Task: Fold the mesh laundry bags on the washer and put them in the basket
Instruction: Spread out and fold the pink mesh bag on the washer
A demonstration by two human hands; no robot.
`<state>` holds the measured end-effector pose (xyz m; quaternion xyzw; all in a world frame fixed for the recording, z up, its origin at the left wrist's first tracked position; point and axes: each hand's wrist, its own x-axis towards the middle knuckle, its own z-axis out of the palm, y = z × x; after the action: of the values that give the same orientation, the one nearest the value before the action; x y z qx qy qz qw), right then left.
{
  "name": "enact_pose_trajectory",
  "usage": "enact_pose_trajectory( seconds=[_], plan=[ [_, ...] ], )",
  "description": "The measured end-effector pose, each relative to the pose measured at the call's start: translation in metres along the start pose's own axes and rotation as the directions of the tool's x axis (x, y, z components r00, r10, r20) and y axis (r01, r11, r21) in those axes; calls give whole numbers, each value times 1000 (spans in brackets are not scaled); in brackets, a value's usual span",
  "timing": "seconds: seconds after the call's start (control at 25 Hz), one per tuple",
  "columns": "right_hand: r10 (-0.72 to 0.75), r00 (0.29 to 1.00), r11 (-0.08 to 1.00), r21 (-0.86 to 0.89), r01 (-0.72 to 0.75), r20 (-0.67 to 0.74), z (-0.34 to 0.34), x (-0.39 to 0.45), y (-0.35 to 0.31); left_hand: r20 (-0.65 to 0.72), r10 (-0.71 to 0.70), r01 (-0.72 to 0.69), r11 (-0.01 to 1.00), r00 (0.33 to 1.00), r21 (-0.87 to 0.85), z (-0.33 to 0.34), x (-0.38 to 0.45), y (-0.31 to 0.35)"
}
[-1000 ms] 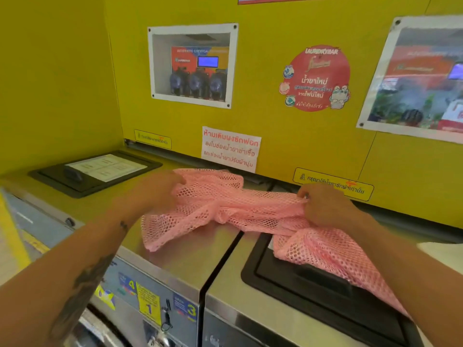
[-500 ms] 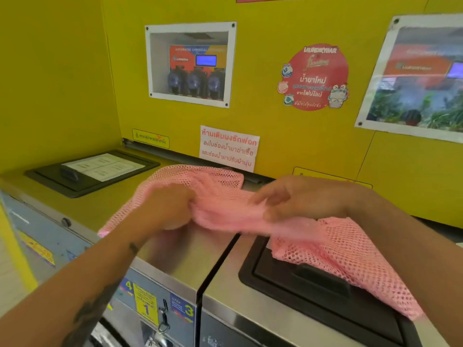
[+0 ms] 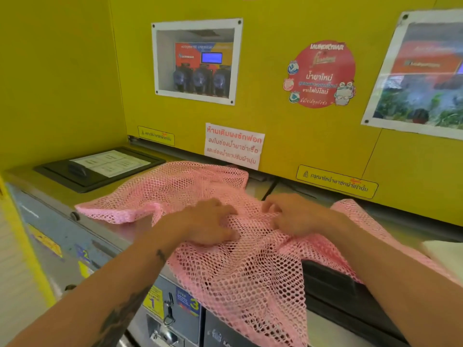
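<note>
A pink mesh laundry bag (image 3: 190, 186) lies crumpled across the tops of two steel washers (image 3: 140, 236). Part of it hangs over the front edge, down past the control panel. My left hand (image 3: 208, 221) rests on the mesh near its middle with fingers curled into the fabric. My right hand (image 3: 293, 214) sits just to its right, pinching a bunched part of the same bag. No basket shows in this view.
A black detergent lid (image 3: 97, 169) is set into the left washer top, another black lid (image 3: 345, 291) lies half under the mesh on the right. The yellow back wall (image 3: 275, 146) with stickers stands close behind. Something white (image 3: 443, 251) lies at the far right.
The bag has been pulled toward me, and one part now drapes over the washer's front edge. Both hands have come together at the bag's middle.
</note>
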<state>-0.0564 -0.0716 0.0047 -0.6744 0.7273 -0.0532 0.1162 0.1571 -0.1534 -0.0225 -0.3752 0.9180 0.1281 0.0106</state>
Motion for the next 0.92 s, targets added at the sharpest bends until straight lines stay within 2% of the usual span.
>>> enact_pose_trajectory(
  seconds=[0.08, 0.12, 0.2, 0.24, 0.32, 0.36, 0.4, 0.48, 0.52, 0.6, 0.64, 0.72, 0.76, 0.84, 0.92],
  plan=[
    [-24, 989, 980, 192, 52, -147, -6, -1, 2, 2, -88, 88, 996, 996, -19, -11, 2, -6],
    [-7, 969, 958, 276, 78, -247, -10, -2, 4, -60, -126, 125, 992, 990, -8, -19, 2, -5],
    [62, 923, 944, 324, 70, -381, -18, -1, 16, -242, -134, 138, 990, 961, -1, -25, -2, 1],
    [89, 932, 959, 284, 16, -352, -21, 0, 25, -335, -94, 87, 996, 937, -35, -24, -4, 8],
    [126, 986, 984, 143, -111, -108, -21, -1, 37, -456, 5, -88, 983, 890, -160, -17, -9, 26],
    [145, 989, 984, 103, -146, 16, -18, -2, 39, -452, 54, -163, 965, 891, -206, -14, -9, 36],
    [145, 987, 985, 88, -152, 73, -14, -2, 39, -404, 92, -205, 947, 910, -246, -11, -9, 48],
    [122, 992, 988, 96, -122, 1, -5, 1, 38, -231, 113, -175, 948, 966, -267, -2, -4, 68],
    [102, 993, 990, 100, -96, -63, -2, 4, 36, -167, 118, -151, 967, 979, -206, 1, -1, 74],
    [54, 973, 994, 101, -32, -223, -3, 7, 35, -204, 142, -166, 981, 969, -103, 6, 7, 76],
    [39, 942, 993, 119, 1, -332, -7, 7, 35, -246, 134, -175, 973, 960, -154, 6, 9, 74],
    [57, 855, 981, 188, 48, -516, -20, 6, 38, -313, 44, -162, 918, 949, -361, -3, 8, 65],
    [64, 842, 979, 198, 52, -536, -25, 5, 39, -353, -13, -159, 877, 936, -454, -9, 7, 60],
    [40, 890, 994, 106, 10, -455, -29, 3, 41, -422, -74, -174, 837, 903, -518, -24, 1, 48],
    [0, 906, 985, -155, -72, -423, -28, 4, 44, -383, -6, -190, 861, 924, -473, -32, -6, 37]
  ],
)
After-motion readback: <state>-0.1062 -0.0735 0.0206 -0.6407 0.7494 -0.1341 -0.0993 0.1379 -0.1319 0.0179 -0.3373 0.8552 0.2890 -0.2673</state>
